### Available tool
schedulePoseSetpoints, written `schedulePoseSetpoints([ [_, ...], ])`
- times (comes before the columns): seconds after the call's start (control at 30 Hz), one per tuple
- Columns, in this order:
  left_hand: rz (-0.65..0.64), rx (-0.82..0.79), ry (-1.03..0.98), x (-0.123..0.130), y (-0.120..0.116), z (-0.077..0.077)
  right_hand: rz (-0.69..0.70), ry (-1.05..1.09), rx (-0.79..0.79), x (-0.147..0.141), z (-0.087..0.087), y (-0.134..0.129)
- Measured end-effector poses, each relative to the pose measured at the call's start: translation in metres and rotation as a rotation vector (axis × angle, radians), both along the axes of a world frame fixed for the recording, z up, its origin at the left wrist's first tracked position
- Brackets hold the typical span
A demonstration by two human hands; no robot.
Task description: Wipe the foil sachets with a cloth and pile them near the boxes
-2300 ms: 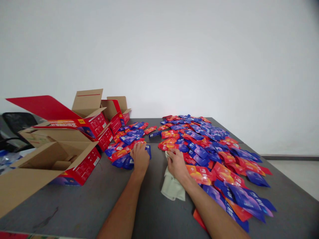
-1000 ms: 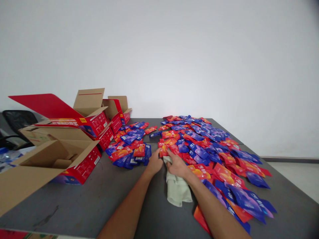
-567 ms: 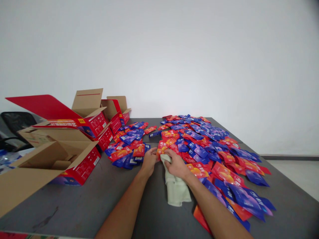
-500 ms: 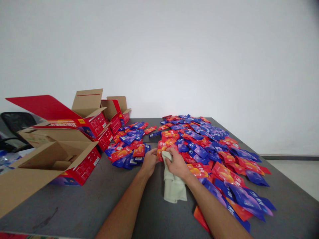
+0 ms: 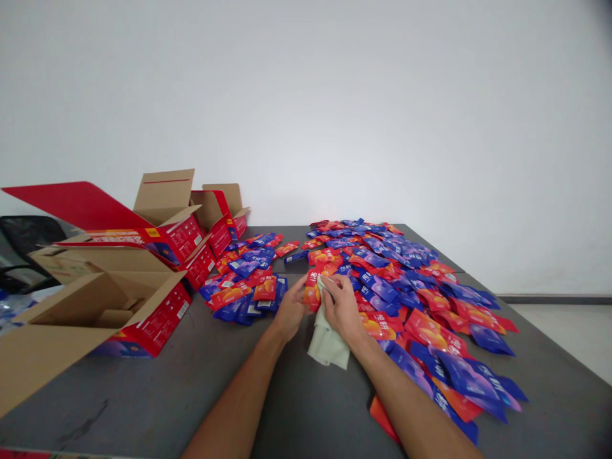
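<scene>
In the middle of the head view, my left hand (image 5: pixel 292 310) grips the left edge of a red-orange packet (image 5: pixel 312 290) with pale lettering. My right hand (image 5: pixel 342 307) is closed on a pale green cloth (image 5: pixel 329 344), whose upper end is pressed against the packet's face. The rest of the cloth hangs down over the tabletop. To the right of my hands spreads a large heap of red and blue packets (image 5: pixel 382 288). A smaller pile of the same packets (image 5: pixel 248 264) lies to the left.
Several open red cartons stand along the left, the nearest carton (image 5: pixel 155 322) with brown flaps spread. A dark chair (image 5: pixel 31 245) is behind them at far left. The dark grey table (image 5: pixel 191 395) reaches toward a white wall (image 5: pixel 306 115).
Both hands have risen slightly with the packet, which is now more tilted. The right hand has shifted the cloth upward across the packet, and its hanging end has swung a little left.
</scene>
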State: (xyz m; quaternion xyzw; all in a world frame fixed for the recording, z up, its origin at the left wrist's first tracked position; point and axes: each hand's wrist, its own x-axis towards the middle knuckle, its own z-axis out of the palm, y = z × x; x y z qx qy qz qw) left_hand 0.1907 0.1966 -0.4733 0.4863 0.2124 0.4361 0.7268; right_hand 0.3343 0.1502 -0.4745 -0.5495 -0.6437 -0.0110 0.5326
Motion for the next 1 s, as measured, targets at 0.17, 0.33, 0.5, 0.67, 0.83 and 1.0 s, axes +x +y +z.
schedulePoseSetpoints([
  [0.17, 0.073, 0.098, 0.099, 0.001, 0.001, -0.004, 0.141, -0.122, -0.057, -0.008, 0.005, -0.007],
  [0.33, 0.085, 0.218, 0.158, 0.001, 0.004, -0.006, 0.133, -0.118, -0.054, -0.014, 0.003, -0.007],
  [0.5, -0.045, 0.176, 0.130, 0.002, -0.001, -0.003, -0.071, 0.010, 0.016, 0.003, 0.008, -0.001],
  [0.67, -0.030, 0.135, 0.112, 0.002, 0.001, -0.006, -0.112, 0.029, 0.021, 0.011, 0.015, -0.002],
  [0.83, 0.087, 0.076, 0.009, -0.004, 0.008, -0.004, 0.109, -0.069, -0.030, -0.008, 0.010, -0.007],
  [1.0, 0.162, -0.001, -0.033, -0.007, 0.010, -0.001, 0.260, -0.126, -0.103, -0.021, 0.006, -0.012],
])
